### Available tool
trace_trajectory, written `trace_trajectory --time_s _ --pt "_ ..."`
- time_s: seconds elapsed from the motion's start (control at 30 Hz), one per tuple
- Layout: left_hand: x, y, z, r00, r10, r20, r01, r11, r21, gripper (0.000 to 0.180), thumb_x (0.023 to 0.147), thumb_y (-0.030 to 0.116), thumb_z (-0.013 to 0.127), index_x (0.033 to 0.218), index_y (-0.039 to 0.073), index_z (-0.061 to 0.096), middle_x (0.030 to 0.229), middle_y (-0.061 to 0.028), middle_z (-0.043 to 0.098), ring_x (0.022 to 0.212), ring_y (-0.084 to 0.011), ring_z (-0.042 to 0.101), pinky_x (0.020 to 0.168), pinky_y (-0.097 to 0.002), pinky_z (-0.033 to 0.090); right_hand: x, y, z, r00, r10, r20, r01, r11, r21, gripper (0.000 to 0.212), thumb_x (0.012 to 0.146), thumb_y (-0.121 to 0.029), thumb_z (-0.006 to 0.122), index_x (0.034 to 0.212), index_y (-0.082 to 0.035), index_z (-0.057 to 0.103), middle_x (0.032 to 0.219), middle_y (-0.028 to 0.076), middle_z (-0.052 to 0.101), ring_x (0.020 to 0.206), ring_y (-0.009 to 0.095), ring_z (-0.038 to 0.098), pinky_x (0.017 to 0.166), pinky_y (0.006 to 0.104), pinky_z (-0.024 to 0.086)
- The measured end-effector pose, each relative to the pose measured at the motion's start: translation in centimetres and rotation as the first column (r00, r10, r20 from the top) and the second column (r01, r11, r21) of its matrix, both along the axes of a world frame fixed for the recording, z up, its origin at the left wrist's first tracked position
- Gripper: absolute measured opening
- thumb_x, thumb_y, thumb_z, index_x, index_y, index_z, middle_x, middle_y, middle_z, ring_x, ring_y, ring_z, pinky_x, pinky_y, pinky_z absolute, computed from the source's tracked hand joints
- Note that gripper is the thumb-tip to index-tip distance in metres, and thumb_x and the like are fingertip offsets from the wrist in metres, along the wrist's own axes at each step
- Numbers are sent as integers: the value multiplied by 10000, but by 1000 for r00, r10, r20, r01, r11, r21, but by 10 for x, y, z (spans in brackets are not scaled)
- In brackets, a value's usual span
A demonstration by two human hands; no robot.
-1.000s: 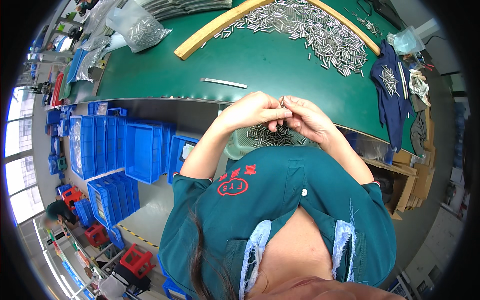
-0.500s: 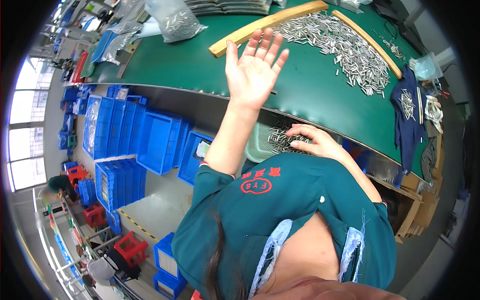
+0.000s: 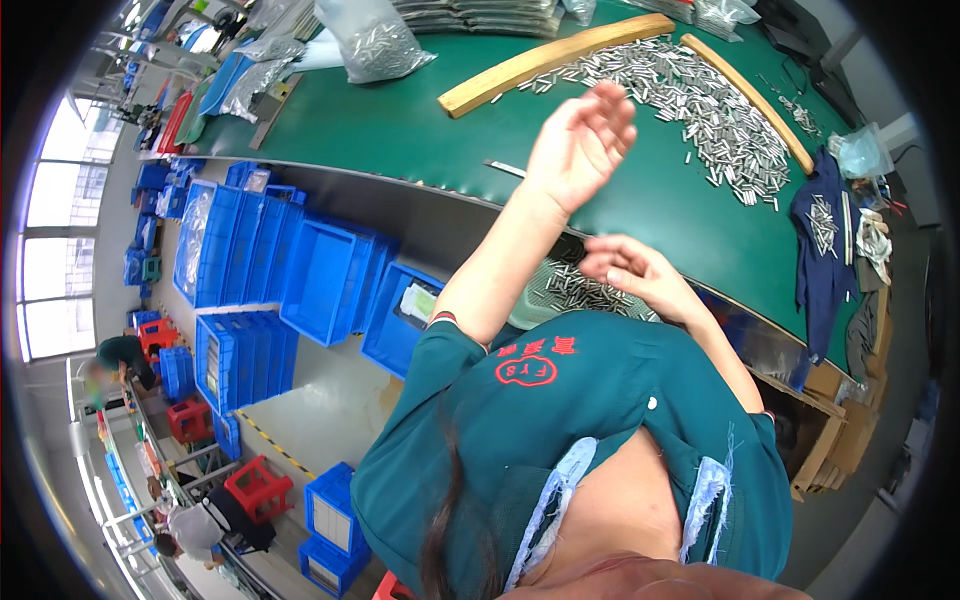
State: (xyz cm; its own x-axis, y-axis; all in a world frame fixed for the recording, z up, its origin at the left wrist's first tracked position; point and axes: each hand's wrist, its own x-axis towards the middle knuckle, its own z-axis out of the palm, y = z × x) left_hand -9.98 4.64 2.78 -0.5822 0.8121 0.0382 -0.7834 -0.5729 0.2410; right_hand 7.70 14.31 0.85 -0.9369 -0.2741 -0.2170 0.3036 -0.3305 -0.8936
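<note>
Above the green table (image 3: 380, 130), my left hand (image 3: 582, 148) is raised palm up, its fingers loosely bent and somewhat blurred. It holds nothing that I can see. A spread of short metal pins (image 3: 715, 130) lies beyond it on the tabletop. My right hand (image 3: 645, 278) hovers at the table's near edge, over a pale green plastic basket (image 3: 530, 308) in front of my chest. Its fingers reach forward, slightly smeared, with the thumb apart. More metal pins (image 3: 590, 292) fill the basket, part of which my right hand and shirt hide.
Two wooden bars (image 3: 550, 65) (image 3: 750, 95) flank the pin spread. A bag of pins (image 3: 375, 45) stands at the back left. A dark blue cloth (image 3: 820, 270) with pins on it hangs over the right edge. Blue crates (image 3: 325, 275) stand left on the floor; people work beyond.
My left hand has swung right and its spread fingers have curled loosely. My right hand has lifted off the pins in the basket. The whole view has shifted slightly.
</note>
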Motion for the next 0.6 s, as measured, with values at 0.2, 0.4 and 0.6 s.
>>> trace_trajectory --time_s 0.2,0.4,0.6 --pt "42 57 35 974 -215 -67 217 976 34 291 918 243 515 1160 88 563 961 -19 673 833 -182 663 776 -354 543 -41 -17 18 891 -357 -281 285 921 -266 1169 660 -533 793 1475 -44 111 1365 158 423 1287 251 411 1093 384 310" --pt "44 78 71 954 -298 -20 295 933 205 300 928 319 511 1128 104 569 867 2 656 756 -167 652 722 -336 544 -53 -19 46 807 -483 -339 372 862 -344 1126 708 -390 776 1495 -84 31 1241 164 544 1261 286 455 1106 404 303" --pt "41 78 77 962 -245 -119 270 918 289 315 929 345 522 1132 109 573 797 15 643 729 -155 643 711 -331 544 -58 -21 68 825 -503 -258 400 842 -362 970 708 -147 701 1474 -51 113 905 66 583 1095 261 553 1067 400 332"
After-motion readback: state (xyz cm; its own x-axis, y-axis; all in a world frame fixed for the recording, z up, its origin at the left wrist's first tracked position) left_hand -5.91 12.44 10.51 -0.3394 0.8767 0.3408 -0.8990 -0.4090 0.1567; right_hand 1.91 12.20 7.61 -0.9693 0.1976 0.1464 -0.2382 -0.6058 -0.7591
